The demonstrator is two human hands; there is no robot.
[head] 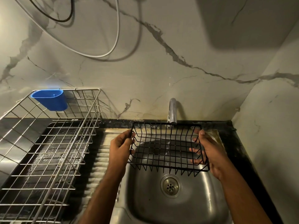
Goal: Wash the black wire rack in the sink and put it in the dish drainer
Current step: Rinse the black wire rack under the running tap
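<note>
The black wire rack [168,147] is held level above the steel sink [208,206], right under the chrome tap [172,110]. A thin stream of water runs from the tap through the rack's mesh. My left hand [120,147] grips the rack's left side, fingers curled round its rim. My right hand [208,151] holds the right side, thumb on the top rim and fingers reaching inside through the wires. The silver wire dish drainer [53,152] stands to the left on a black tray.
A blue plastic cup [51,99] hangs on the drainer's far rim. The sink's ribbed draining board [98,159] lies between drainer and basin. The drain [170,185] sits below the rack. Marble walls close in behind and on the right; cables hang above.
</note>
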